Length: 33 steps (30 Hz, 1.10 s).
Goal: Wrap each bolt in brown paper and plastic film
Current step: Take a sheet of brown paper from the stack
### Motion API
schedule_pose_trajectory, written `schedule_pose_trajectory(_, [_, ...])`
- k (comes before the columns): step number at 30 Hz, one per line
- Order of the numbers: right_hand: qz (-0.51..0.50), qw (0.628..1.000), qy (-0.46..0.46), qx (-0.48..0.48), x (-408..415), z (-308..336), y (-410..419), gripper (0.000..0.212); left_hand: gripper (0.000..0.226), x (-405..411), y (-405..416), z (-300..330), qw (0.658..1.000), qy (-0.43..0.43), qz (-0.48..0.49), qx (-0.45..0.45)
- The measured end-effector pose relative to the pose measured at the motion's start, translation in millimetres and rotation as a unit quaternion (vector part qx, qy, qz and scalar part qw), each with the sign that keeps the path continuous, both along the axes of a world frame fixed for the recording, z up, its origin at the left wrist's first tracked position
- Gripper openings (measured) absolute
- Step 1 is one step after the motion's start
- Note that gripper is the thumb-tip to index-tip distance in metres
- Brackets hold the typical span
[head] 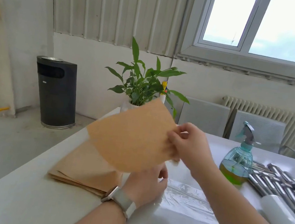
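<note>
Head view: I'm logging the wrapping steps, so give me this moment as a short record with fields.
right hand: pinches a lifted paper sheet at its edge
left hand: under the sheet, grip unclear
paper stack: flat on the table
plastic film: spread on the table
bolts: piled at right, unwrapped
spray bottle: upright beside the bolts

Brown paper sheet (131, 134) held aloft (bolts (280, 184) piled right).

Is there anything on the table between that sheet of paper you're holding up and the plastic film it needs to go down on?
Nothing visible. The brown paper sheet is held in the air by the right hand. The plastic film lies flat on the table just below it. The left hand sits at the film's left edge.
</note>
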State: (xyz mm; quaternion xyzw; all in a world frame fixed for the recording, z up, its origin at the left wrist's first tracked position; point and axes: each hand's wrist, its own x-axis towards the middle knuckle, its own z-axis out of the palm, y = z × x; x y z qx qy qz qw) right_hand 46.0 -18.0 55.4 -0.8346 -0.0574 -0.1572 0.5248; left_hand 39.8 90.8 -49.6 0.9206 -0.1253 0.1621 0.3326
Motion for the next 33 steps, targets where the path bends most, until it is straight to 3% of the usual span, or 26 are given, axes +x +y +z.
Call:
schedule_pose_trajectory(3, [-0.051, 0.995, 0.051, 0.075, -14, -14, -80, 0.004, 0.019, 5, 7, -10, 1.0, 0.016, -0.007, 0.016])
schedule_pose_trajectory(5, [-0.08, 0.991, 0.073, 0.072, -32, -30, -119, 0.006, 0.018, 9, 6, -9, 0.999, 0.032, -0.007, 0.001])
schedule_pose_trajectory(8, [-0.13, 0.987, 0.09, 0.034, -60, -56, -155, 0.01, 0.024, 13, 6, -4, 1.0, -0.018, -0.008, 0.002])
schedule_pose_trajectory(15, [-0.17, 0.972, 0.109, -0.122, -80, -87, -174, 0.04, 0.018, 12, 4, -7, 0.999, -0.014, -0.043, -0.017])
schedule_pose_trajectory(19, [-0.149, 0.966, 0.11, -0.179, -81, -91, -178, 0.047, 0.015, 6, 4, -3, 0.993, -0.014, -0.118, -0.013])
schedule_pose_trajectory(22, [-0.148, 0.944, 0.11, -0.274, -83, -89, -175, 0.054, 0.028, 3, 3, 0, 0.981, 0.016, -0.193, 0.018])
schedule_pose_trajectory(25, [-0.176, 0.893, 0.103, -0.4, -86, -77, -181, 0.056, 0.05, 4, 3, -3, 0.971, 0.047, -0.23, 0.051])
schedule_pose_trajectory(29, [-0.271, 0.852, 0.089, -0.439, -48, -41, -245, 0.042, 0.063, 8, 6, -10, 0.969, 0.066, -0.229, 0.063])
schedule_pose_trajectory(33, [-0.327, 0.828, 0.186, -0.416, 0, -21, -325, 0.019, 0.063, 8, 3, -8, 0.965, 0.064, -0.252, 0.041])
